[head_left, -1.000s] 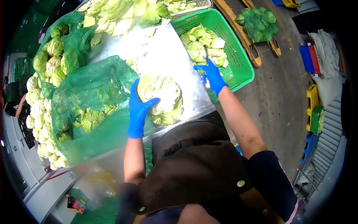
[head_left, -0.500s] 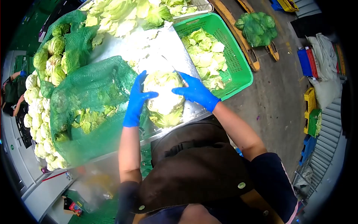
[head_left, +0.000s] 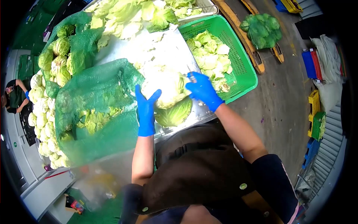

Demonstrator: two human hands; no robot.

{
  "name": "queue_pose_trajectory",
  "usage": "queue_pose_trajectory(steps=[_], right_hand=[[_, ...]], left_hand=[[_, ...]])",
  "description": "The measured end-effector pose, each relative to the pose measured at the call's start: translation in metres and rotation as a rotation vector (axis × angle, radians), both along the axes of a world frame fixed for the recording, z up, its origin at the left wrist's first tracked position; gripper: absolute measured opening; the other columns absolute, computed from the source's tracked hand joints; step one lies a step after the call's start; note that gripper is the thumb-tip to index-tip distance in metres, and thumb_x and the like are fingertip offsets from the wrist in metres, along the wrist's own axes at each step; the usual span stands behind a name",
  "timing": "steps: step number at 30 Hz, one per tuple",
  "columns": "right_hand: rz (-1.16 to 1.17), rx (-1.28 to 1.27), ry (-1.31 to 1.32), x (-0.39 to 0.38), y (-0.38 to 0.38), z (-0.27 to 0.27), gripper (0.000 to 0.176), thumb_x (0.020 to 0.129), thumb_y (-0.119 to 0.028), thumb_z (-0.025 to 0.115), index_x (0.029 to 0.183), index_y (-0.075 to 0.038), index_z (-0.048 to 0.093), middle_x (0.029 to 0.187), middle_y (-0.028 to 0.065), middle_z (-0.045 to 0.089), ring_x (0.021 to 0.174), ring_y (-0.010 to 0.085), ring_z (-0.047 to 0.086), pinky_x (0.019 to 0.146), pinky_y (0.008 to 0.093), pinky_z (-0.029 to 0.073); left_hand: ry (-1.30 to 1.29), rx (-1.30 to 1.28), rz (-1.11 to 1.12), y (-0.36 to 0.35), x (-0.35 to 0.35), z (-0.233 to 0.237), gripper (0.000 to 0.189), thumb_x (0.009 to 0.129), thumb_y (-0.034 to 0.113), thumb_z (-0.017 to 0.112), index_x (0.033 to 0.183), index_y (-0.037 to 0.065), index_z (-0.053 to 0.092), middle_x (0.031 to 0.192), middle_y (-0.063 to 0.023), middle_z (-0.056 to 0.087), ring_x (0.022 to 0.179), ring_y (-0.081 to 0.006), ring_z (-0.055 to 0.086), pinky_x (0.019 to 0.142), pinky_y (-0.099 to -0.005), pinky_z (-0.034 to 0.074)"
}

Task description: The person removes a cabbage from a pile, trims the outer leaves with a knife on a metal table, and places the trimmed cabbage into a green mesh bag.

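A pale green cabbage (head_left: 164, 87) rests near the front edge of the metal table, with a loose outer leaf (head_left: 175, 114) under its near side. My left hand (head_left: 146, 112), in a blue glove, cups the cabbage's left side, thumb on top and fingers spread along it. At the right side is my gloved right hand (head_left: 204, 90), its fingers curled close to a lifted leaf edge. A bit of metal, apparently a knife (head_left: 192, 78), shows between those fingers; most of it is hidden. Leaf scraps lie on the metal table (head_left: 190, 61) beyond.
A green crate (head_left: 244, 74) with trimmed leaves stands right. Green netting (head_left: 100, 78) covers cabbages and leaves at left, beside stacked cabbages (head_left: 43, 119). A pallet jack (head_left: 242, 33) and a netted bag of cabbages (head_left: 261, 30) are far right. Another person (head_left: 16, 95) works far left.
My right hand has drawn back to the cabbage's right edge, where a leaf lifts. The cabbage has tilted, exposing the leaf beneath. My left hand has shifted lower on its side.
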State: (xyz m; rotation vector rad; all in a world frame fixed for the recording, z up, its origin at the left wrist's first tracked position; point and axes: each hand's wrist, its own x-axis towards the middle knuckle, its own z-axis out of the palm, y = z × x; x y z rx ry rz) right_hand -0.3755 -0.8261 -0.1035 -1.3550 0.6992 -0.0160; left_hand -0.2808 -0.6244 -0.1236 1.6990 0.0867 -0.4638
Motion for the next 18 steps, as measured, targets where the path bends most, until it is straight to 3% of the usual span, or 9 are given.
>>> queue_pose_trajectory(steps=[1, 3, 4, 6, 9, 12, 14, 17, 18], right_hand=[[-0.086, 0.035, -0.028, -0.011, -0.008, -0.016, 0.034, 0.082, -0.016, 0.069, 0.112, 0.0, 0.061, 0.092, 0.0065, 0.061, 0.076, 0.0142, 0.059, 0.06, 0.0314, 0.053], [-0.018, -0.339, 0.042, -0.034, -0.044, -0.076, 0.036, 0.077, -0.014, 0.065, 0.11, 0.002, 0.062, 0.088, 0.0133, 0.065, 0.077, 0.0167, 0.06, 0.064, 0.0337, 0.051], [0.008, -0.325, 0.283, -0.044, -0.053, -0.07, 0.033, 0.076, -0.013, 0.062, 0.105, 0.003, 0.063, 0.09, 0.0195, 0.066, 0.081, 0.0248, 0.065, 0.071, 0.0381, 0.051], [0.2, -0.671, 0.353, -0.048, -0.065, -0.07, 0.037, 0.078, -0.015, 0.061, 0.11, 0.003, 0.062, 0.097, 0.0221, 0.067, 0.088, 0.0347, 0.065, 0.078, 0.0431, 0.051], [0.068, -1.058, 0.005, -0.025, -0.035, -0.013, 0.058, 0.09, -0.033, 0.063, 0.138, -0.005, 0.046, 0.108, 0.0217, 0.066, 0.094, 0.0359, 0.066, 0.079, 0.0432, 0.053], [0.229, -0.782, 0.01, 0.002, -0.004, 0.03, 0.067, 0.089, -0.039, 0.064, 0.143, -0.007, 0.04, 0.108, 0.0218, 0.066, 0.084, 0.0342, 0.068, 0.075, 0.0422, 0.055], [0.25, -0.946, -0.139, 0.011, 0.011, 0.012, 0.066, 0.092, -0.039, 0.06, 0.145, -0.007, 0.038, 0.104, 0.022, 0.066, 0.083, 0.0348, 0.068, 0.073, 0.0421, 0.055], [0.344, -0.881, 0.066, 0.021, 0.015, 0.02, 0.063, 0.096, -0.036, 0.053, 0.147, -0.007, 0.033, 0.116, 0.0276, 0.061, 0.098, 0.0416, 0.063, 0.085, 0.0458, 0.05], [0.328, -0.944, 0.042, 0.021, 0.013, 0.011, 0.063, 0.096, -0.039, 0.052, 0.147, -0.007, 0.033, 0.111, 0.0262, 0.063, 0.092, 0.0402, 0.064, 0.08, 0.0452, 0.051]], left_hand=[[-0.042, 0.04, -0.021, -0.002, -0.001, 0.002, 0.089, 0.076, 0.015, 0.077, 0.147, -0.003, 0.026, 0.138, -0.018, 0.047, 0.123, -0.0271, 0.05, 0.102, -0.0374, 0.041], [0.0, -0.086, -0.01, -0.005, 0.004, 0.011, 0.087, 0.074, 0.012, 0.078, 0.145, -0.004, 0.029, 0.139, -0.0199, 0.044, 0.125, -0.0278, 0.047, 0.103, -0.0364, 0.041], [0.02, -0.153, -0.007, -0.008, 0.007, 0.017, 0.087, 0.073, 0.01, 0.078, 0.144, -0.004, 0.03, 0.14, -0.0209, 0.043, 0.126, -0.0282, 0.046, 0.104, -0.036, 0.041], [0.091, -0.211, -0.043, -0.012, 0.016, 0.027, 0.074, 0.074, 0.009, 0.077, 0.137, -0.003, 0.04, 0.126, -0.0176, 0.054, 0.113, -0.0263, 0.056, 0.097, -0.0355, 0.046], [0.079, -0.18, -0.057, -0.017, 0.016, 0.028, 0.072, 0.075, 0.008, 0.077, 0.135, -0.002, 0.04, 0.124, -0.0164, 0.055, 0.11, -0.0253, 0.057, 0.095, -0.0358, 0.047], [0.054, -0.163, -0.012, -0.027, 0.007, 0.024, 0.077, 0.074, 0.008, 0.078, 0.138, -0.002, 0.036, 0.126, -0.0168, 0.053, 0.113, -0.0251, 0.054, 0.097, -0.0354, 0.046], [0.0, -0.14, -0.018, -0.03, 0.005, 0.023, 0.079, 0.074, 0.01, 0.079, 0.139, -0.002, 0.034, 0.128, -0.0164, 0.051, 0.115, -0.0249, 0.052, 0.098, -0.0356, 0.045], [-0.089, -0.054, -0.041, -0.034, 0.003, 0.012, 0.074, 0.076, 0.011, 0.078, 0.136, -0.001, 0.038, 0.127, -0.0153, 0.052, 0.115, -0.0244, 0.053, 0.099, -0.0359, 0.044], [-0.1, -0.046, -0.04, -0.034, 0.002, 0.006, 0.075, 0.075, 0.011, 0.079, 0.136, -0.002, 0.038, 0.127, -0.0154, 0.052, 0.115, -0.0244, 0.053, 0.099, -0.0359, 0.044]])
